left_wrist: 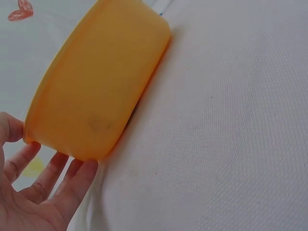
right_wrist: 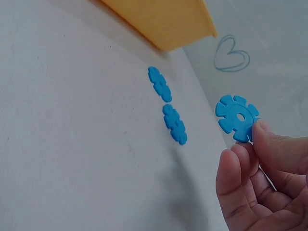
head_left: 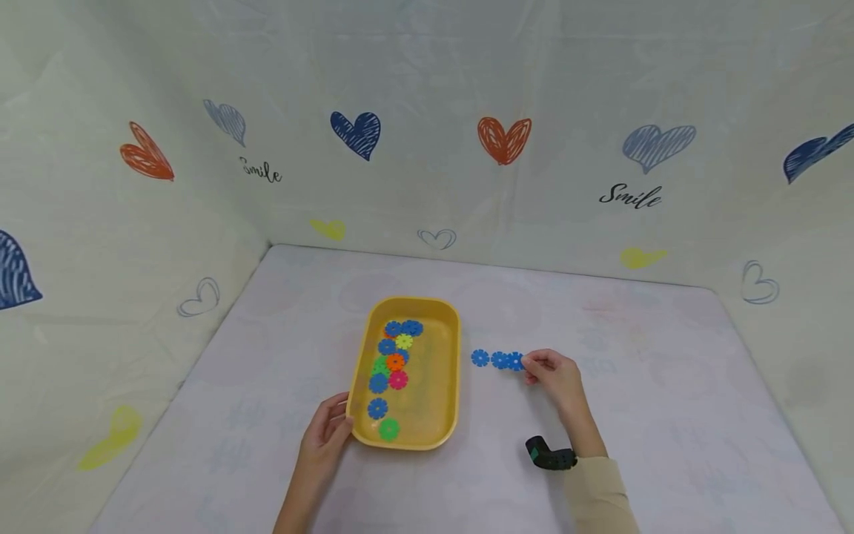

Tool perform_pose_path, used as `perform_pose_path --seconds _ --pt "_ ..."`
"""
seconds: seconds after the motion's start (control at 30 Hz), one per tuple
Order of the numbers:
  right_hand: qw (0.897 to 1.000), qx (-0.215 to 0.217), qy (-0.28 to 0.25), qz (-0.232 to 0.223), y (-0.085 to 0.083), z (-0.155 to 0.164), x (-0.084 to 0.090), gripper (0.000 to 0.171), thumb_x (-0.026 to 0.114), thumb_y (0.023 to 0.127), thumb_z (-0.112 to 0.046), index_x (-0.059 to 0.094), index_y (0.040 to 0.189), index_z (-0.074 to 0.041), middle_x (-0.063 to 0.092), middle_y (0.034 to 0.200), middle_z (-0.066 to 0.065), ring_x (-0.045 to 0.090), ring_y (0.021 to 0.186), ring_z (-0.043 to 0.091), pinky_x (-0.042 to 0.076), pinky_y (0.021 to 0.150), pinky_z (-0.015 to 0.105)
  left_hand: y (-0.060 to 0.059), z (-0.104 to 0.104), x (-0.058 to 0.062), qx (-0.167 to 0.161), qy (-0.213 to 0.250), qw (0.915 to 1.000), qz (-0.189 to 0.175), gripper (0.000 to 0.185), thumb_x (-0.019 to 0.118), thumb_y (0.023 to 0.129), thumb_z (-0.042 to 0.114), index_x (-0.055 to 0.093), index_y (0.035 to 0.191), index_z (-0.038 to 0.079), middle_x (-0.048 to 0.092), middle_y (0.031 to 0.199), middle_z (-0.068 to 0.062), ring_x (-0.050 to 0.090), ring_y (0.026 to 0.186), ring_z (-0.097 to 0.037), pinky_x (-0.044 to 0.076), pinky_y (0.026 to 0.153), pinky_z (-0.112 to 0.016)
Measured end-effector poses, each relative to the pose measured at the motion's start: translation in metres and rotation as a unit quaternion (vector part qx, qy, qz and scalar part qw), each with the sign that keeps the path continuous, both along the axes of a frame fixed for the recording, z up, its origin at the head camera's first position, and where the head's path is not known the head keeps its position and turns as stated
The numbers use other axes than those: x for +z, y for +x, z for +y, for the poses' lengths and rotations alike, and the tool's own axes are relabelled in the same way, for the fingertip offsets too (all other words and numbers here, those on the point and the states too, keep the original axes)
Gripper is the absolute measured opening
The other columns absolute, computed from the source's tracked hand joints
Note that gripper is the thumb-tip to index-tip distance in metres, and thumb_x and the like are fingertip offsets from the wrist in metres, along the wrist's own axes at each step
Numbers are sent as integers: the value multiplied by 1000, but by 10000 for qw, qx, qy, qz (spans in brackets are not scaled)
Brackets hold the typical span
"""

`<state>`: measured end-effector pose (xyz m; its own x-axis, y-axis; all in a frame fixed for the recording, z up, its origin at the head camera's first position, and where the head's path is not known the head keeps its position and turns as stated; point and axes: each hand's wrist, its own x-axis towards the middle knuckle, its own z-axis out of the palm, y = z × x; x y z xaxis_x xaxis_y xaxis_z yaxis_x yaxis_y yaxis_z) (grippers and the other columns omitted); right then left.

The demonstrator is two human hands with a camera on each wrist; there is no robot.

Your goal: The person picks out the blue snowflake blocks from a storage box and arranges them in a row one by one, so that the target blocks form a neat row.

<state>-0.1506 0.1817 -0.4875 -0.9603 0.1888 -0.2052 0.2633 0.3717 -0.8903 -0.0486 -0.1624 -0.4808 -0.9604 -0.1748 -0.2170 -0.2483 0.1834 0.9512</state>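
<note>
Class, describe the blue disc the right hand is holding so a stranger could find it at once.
Start at the yellow tray; right of it runs a short row of blue discs. The held disc is the one farthest from the tray. Unlike the two lying flat, it is pinched by the right hand.

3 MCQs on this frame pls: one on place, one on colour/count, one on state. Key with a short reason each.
1. Where is the yellow tray?
A. On the table, left of the blue discs lying outside it
B. Right of those discs
C. Held off the table

2. How many blue discs are outside the tray?
A. One
B. Three
C. Five

3. What is the right hand doing?
A. Lying flat and bare
B. Pinching a blue disc
C. Gripping the tray

Key:
1 A: in the head view the tray sits on the table, with the left hand at its near corner.
2 B: two blue discs lie flat, and one is held.
3 B: the right wrist view shows fingertips on the disc's edge.
</note>
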Motion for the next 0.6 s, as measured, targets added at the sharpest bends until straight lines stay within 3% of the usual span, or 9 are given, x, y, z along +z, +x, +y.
perform_pose_path --seconds 0.03,0.33,0.6 --pt "10000 -14 -7 -74 1 0 5 26 62 85 -20 61 98 3 63 72 5 61 59 11 51 62 20 0 0 0 -16 20 10000 19 39 52 91 15 43 129 9 52 121 -17 57 99 -9 47 78 -11" --pt "9996 -202 183 -88 -3 2 -8 20 61 86 -17 60 91 2 61 69 6 57 54 10 49 53 20 0 0 0 68 -5 10000 -25 36 53 91 15 46 126 12 54 118 -14 58 96 -8 47 78 -12" --pt "9978 -144 452 -473 -7 7 -7 20 57 88 -17 59 96 2 61 67 6 55 50 10 47 51 20 1 1 0 -3 -41 9999 132 38 53 91 17 45 127 9 54 118 -16 57 95 -4 47 77 -11"
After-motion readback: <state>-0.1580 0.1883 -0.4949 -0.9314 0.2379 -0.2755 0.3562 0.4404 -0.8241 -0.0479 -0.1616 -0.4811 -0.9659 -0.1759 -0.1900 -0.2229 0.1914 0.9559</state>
